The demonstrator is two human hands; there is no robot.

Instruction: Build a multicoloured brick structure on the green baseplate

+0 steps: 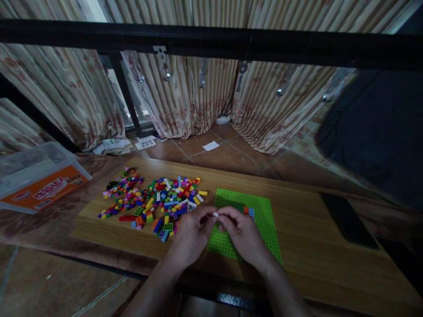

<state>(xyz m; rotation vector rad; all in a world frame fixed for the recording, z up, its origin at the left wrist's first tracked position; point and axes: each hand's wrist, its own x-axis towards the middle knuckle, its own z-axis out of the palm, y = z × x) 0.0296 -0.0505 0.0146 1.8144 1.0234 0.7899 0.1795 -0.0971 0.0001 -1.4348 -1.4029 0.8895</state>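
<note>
Above the left half of a bright green baseplate (261,224), my left hand (194,231) and my right hand (241,229) meet at the fingertips. Both pinch a small white toy brick (215,214), mostly covered by the fingers. On the baseplate, partly behind my right hand, sit an orange brick (246,210), a light blue brick (251,213) and some dark green. A spread of loose colourful bricks (172,198) lies to the left of my hands on the wooden board (297,220).
A clear plastic box (42,176) with an orange label stands at the far left. A dark phone-like slab (346,220) lies on the board's right. A black bar (211,44) crosses in front of striped curtains (198,97). Papers (210,145) lie on the tiled floor.
</note>
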